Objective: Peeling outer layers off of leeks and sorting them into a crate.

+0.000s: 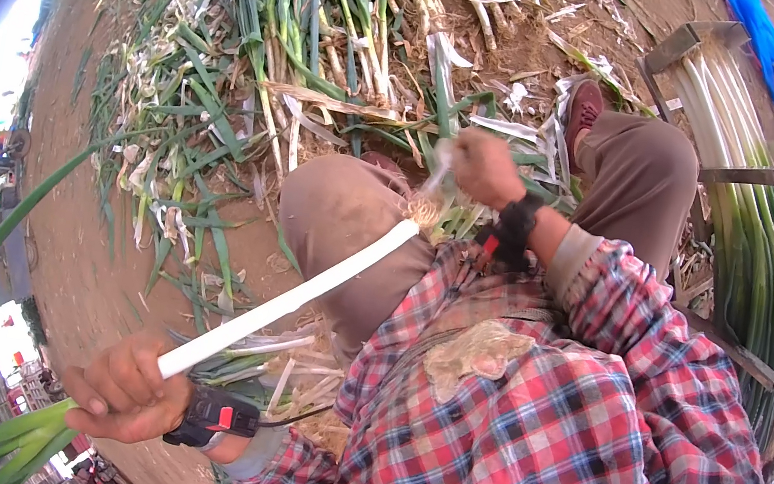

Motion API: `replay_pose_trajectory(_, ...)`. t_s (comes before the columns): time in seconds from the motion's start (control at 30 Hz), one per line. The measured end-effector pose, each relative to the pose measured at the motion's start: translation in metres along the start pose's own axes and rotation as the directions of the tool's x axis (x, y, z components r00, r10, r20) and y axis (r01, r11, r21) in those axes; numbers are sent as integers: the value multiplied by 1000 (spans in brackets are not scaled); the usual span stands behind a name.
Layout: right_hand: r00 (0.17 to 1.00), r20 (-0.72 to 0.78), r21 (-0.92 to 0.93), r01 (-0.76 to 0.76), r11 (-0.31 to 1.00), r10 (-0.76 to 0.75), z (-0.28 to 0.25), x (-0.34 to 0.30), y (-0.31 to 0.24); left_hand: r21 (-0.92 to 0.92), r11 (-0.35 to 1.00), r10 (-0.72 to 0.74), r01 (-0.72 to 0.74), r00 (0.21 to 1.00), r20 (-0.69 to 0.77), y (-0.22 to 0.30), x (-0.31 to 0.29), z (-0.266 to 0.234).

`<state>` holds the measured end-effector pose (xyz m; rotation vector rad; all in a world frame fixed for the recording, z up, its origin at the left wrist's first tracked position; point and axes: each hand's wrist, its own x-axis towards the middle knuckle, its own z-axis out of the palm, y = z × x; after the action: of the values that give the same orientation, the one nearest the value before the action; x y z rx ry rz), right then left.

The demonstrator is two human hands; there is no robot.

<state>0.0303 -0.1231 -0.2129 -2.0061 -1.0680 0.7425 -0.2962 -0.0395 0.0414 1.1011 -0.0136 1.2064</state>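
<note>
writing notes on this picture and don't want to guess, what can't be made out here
All in the head view:
Right hand: blur hides its fingertips and whether they grip the pale wisp beside them.
Leek: the left hand covers part of it; the lower-left rim cuts off leaf ends.
Left shoe: mostly hidden behind the left knee.
Leek heap: cut off by the top edge.

Red-and-blue plaid shirt (537, 448), brown trousers (644, 166), maroon shoe (585, 109), black wristbands (516, 228) with red markings, thin dark cable (303, 416)
</note>
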Motion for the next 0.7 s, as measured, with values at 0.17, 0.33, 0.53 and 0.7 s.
replay_pose_trajectory(0.17, 876, 144, 303, 404, 863, -460, -29, -12, -62, 45, 998, 47, -43, 993, -106, 19, -8, -21)
replay_pose_trajectory(0.33, 512, 653, 404, 387, 829, -557, -42, -31, -129, -74, 993, 48, -94, 879, -474, 29, -15, -36)
replay_pose_trajectory(0.53, 504, 728, 332, 334, 882, -465, -51, -39, -147, -190, 961, 56, -200, 816, -576, 35, -29, -26)
replay_pose_trajectory(0.7, 446, 773, 187, 520, 833, -452, -40, -8, -164, -44, 965, 161, -259, 715, -681, 56, -73, -23)
